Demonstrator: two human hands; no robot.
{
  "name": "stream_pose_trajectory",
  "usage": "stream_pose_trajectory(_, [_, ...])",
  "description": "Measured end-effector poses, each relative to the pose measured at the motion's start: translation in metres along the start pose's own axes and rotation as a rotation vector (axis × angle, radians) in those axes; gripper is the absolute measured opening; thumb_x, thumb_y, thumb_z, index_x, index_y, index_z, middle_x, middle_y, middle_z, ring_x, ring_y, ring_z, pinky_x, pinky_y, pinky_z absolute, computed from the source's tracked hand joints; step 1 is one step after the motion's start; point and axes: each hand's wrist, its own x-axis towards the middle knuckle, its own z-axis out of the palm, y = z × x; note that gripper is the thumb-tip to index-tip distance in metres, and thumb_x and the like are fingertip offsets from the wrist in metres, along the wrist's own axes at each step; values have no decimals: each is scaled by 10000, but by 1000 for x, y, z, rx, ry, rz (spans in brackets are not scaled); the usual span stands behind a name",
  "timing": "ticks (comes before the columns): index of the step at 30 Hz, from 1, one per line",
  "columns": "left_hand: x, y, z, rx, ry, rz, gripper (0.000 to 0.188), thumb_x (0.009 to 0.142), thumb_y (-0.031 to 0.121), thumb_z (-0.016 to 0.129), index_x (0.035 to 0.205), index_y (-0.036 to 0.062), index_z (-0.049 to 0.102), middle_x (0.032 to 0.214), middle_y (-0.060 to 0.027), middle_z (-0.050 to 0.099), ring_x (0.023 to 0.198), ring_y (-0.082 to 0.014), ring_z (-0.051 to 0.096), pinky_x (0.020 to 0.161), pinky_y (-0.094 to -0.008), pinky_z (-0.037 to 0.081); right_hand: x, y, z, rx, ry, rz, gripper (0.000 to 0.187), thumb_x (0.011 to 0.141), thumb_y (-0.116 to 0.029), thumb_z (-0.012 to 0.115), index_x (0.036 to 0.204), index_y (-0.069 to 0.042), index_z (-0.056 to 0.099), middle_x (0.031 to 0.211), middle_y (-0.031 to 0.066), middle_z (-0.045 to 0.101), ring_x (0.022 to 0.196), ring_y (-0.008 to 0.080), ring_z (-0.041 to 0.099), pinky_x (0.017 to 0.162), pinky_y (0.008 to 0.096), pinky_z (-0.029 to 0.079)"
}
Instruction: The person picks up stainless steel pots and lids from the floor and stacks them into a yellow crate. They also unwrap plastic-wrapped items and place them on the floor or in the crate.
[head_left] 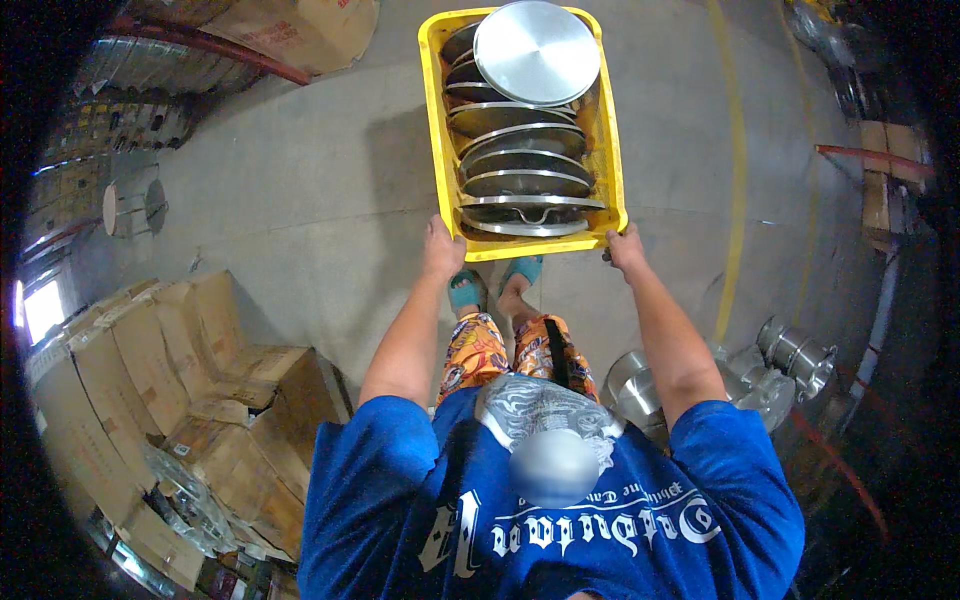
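Observation:
A yellow plastic crate (432, 120) is out in front of me, its near end between my hands. My left hand (443, 248) is closed on its near left corner. On the near right corner my right hand (625, 250) has its fingers curled round the rim. Several round metal lids (525, 160) stand on edge in a row inside the crate. The nearest ones lean over, and a bent wire handle (533, 216) shows among them. Across the far end a shiny round metal disc (537, 52) lies flat on top of the others.
Cardboard boxes (200, 370) are stacked at my left. Metal pots (797, 355), some wrapped in clear plastic, sit at my right beside a yellow floor line (735, 200). My sandalled feet (467, 290) are just below the crate. Farther left stands a round-topped stool-like object (112, 208).

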Motion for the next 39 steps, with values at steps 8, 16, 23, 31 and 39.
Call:
stream_pose_trajectory(8, [36,17,-8,-33,-73,49,466,751,75,626,1142,-31,396,1143,-271,481,1095,-444,473,947,-475,401,9,-33,-7,37,30,80,329,859,-239,562,1061,3,466,828,164,631,650,249,626,618,382,498])
stream_pose_trajectory(16, [50,18,-10,-174,-161,-152,601,701,103,712,1207,-36,420,1155,-251,528,1102,-393,511,965,-433,419,17,-43,-13,62,-75,106,307,854,-240,564,1053,-6,567,699,62,611,579,186,567,511,332,451])
stream_pose_trajectory(23, [55,13,-2,-84,-104,-132,500,746,100,614,1197,-22,435,1249,-258,474,1187,-394,456,994,-451,396,7,-25,13,237,-197,139,280,935,-208,467,1175,-119,354,780,78,554,568,182,579,435,285,437])
stream_pose_trajectory(31, [84,26,-7,-106,-2,-57,489,745,82,601,1196,-33,454,1260,-276,482,1190,-401,466,1007,-420,397,36,-36,5,194,-261,91,222,933,-215,447,1109,-105,369,706,94,530,534,209,566,442,322,453])
stream_pose_trajectory(39, [137,-6,-93,-79,-67,136,554,715,73,609,1248,-8,481,1222,-241,542,1153,-368,515,997,-405,414,-69,-58,59,357,-506,189,375,958,-309,484,1240,-124,322,1028,173,550,852,287,616,688,427,523])
